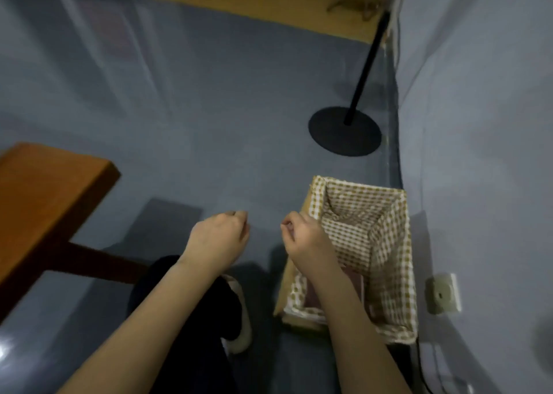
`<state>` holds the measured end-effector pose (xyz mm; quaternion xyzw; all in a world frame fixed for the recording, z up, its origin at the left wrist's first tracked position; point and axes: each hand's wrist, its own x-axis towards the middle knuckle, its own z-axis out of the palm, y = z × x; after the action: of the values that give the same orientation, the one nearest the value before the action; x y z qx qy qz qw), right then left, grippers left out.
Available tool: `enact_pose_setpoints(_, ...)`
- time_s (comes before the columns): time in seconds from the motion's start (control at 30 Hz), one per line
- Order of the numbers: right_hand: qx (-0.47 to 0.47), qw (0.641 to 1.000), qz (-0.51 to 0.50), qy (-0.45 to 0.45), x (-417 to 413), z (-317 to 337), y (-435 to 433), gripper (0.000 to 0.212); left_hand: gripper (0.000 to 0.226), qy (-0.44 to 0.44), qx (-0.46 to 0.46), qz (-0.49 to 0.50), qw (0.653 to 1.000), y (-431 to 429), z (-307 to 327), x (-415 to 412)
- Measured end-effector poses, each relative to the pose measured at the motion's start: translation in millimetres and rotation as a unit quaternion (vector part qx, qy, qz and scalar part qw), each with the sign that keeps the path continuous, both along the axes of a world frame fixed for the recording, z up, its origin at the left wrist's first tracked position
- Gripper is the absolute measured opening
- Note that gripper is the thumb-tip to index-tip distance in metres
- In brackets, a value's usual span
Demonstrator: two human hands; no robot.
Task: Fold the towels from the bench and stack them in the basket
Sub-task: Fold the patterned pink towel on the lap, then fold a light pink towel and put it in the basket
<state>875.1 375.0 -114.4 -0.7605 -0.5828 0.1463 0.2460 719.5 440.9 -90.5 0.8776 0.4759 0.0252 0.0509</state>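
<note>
Two landmarks: bench (45, 202) left, checked-lined basket (389, 244) right, reddish folded towel (356, 286) inside. Left hand (220, 235), right hand (303, 238) loosely curled, holding nothing. Between towels, seemingly; next, reach benchward for another.

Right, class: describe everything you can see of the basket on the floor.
The basket is a rectangular, open-topped box standing upright on the grey floor, close to the wall. A tan and white checked cloth lining covers its inside and folds over the rim. Something dark reddish lies at the bottom, partly hidden by the right hand, which hovers over its left edge.
</note>
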Motion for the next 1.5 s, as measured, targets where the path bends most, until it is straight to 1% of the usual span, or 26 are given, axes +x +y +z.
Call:
enact_pose_setpoints(0.03,-0.003,1.000,0.024,-0.006,-18.4,7.9,6.5,0.031,0.024,-0.001,0.009,0.017,1.000,0.8,8.0,-20.7)
enact_pose_setpoints(0.1,-0.025,0.997,0.075,-0.023,-55.2,21.4,17.6,0.024,0.023,0.003,0.024,0.050,0.998,1.2,22.3,-63.8)
enact_pose_setpoints(0.2,0.002,0.989,0.142,-0.032,-115.5,35.3,32.7,0.021,0.024,0.025,0.032,0.110,0.993,-4.2,44.9,-136.9)
enact_pose_setpoints(0.27,0.012,0.982,0.189,-0.024,-158.7,44.4,41.0,0.022,0.025,0.017,0.013,0.147,0.989,-13.7,58.9,-187.5)
enact_pose_setpoints(0.33,0.013,0.969,0.246,-0.010,-203.5,52.4,47.9,0.023,0.025,0.001,-0.010,0.190,0.982,-29.9,71.2,-235.3)
enact_pose_setpoints(0.43,0.020,0.942,0.336,0.003,-272.6,65.5,51.3,0.024,0.022,-0.018,-0.010,0.270,0.963,-64.5,84.2,-300.0)
enact_pose_setpoints(0.57,0.009,0.889,0.458,-0.002,-361.8,79.8,41.0,0.024,0.024,-0.042,0.000,0.392,0.919,-123.3,91.3,-372.7)
enact_pose_setpoints(0.73,0.018,0.807,0.590,-0.008,-462.1,91.3,-2.6,0.024,0.024,-0.061,0.028,0.540,0.839,-210.8,89.7,-438.5)
enact_pose_setpoints(0.83,0.020,0.761,0.648,-0.020,-510.4,92.2,-37.2,0.025,0.020,-0.107,0.045,0.600,0.792,-265.0,87.2,-463.3)
enact_pose_setpoints(0.93,0.016,0.723,0.690,-0.026,-553.9,89.3,-70.5,0.025,0.017,-0.139,0.056,0.639,0.755,-316.2,83.0,-485.6)
enact_pose_setpoints(1.0,0.014,0.703,0.711,-0.031,-580.7,86.5,-92.5,0.024,0.020,-0.133,0.054,0.672,0.726,-346.2,80.1,-501.3)
enact_pose_setpoints(1.07,0.006,0.688,0.725,-0.032,-605.2,84.4,-114.3,0.024,0.021,-0.123,0.045,0.696,0.705,-371.4,77.2,-518.9)
enact_pose_setpoints(1.27,-0.015,0.653,0.757,-0.035,-671.4,71.9,-165.4,0.025,0.020,-0.132,0.013,0.721,0.681,-422.4,70.6,-576.0)
enact_pose_setpoints(1.4,-0.001,0.634,0.772,-0.045,-708.9,77.2,-184.6,0.025,0.020,-0.135,0.016,0.735,0.664,-441.2,74.8,-610.0)
enact_pose_setpoints(1.5,0.012,0.636,0.770,-0.052,-738.8,82.1,-191.8,0.025,0.020,-0.147,0.028,0.747,0.648,-446.2,75.5,-631.8)
